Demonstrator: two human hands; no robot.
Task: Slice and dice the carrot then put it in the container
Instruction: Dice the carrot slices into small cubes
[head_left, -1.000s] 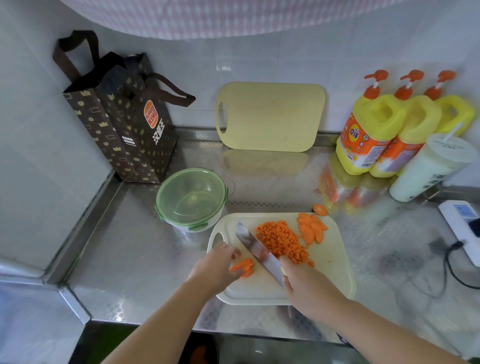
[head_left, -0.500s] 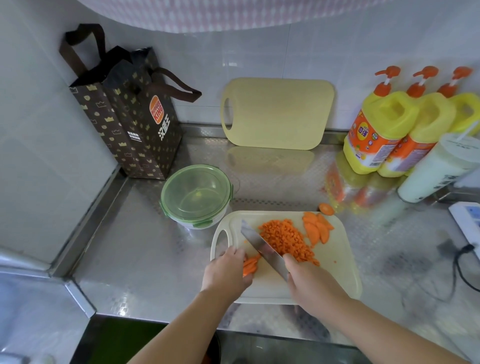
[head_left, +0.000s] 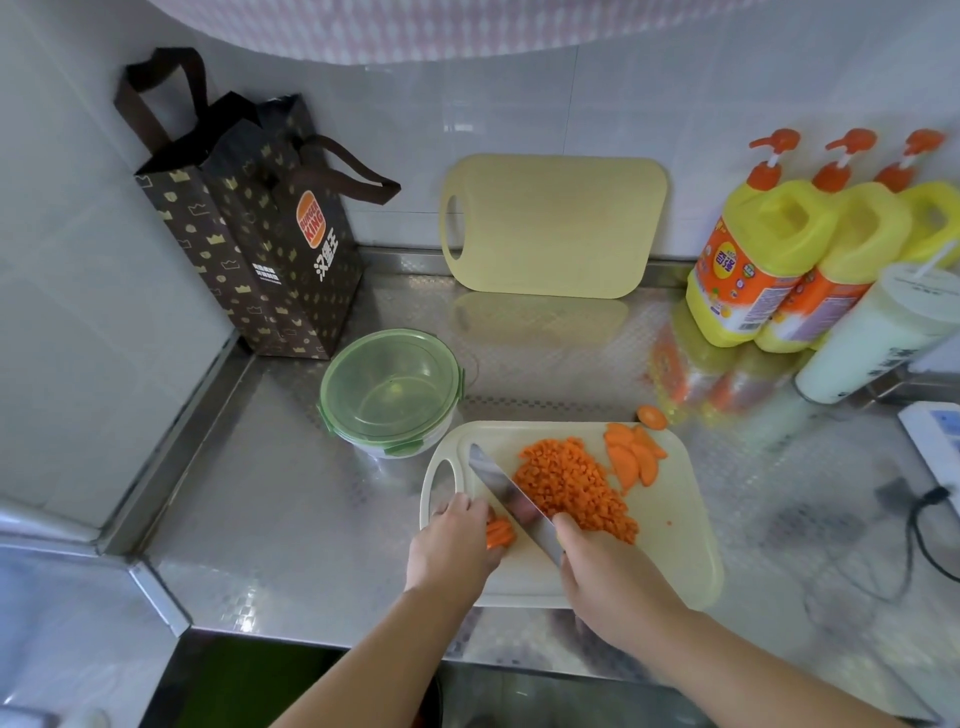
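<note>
Orange dice (head_left: 571, 486) are piling up mid-board (head_left: 670, 525), so you are working through the dicing step, not yet the transfer. Your left grip (head_left: 457, 540) is curling over a few strips (head_left: 500, 532) and holding them down at the board's near left. Your right grip (head_left: 602, 571) is clamping round the handle of the knife (head_left: 511, 499), whose blade is slanting just beside those strips, between them and the dice. Uncut slices (head_left: 634, 454) are waiting at the board's far right, and one stray slice (head_left: 652, 417) is lying off it on the table (head_left: 291, 493). The container (head_left: 389, 395) is standing just beyond the board's far left corner, lid on. The next move is likely calling for chopping across the strips with your fingertips tucked back. The lid is going to need lifting before anything goes in.
</note>
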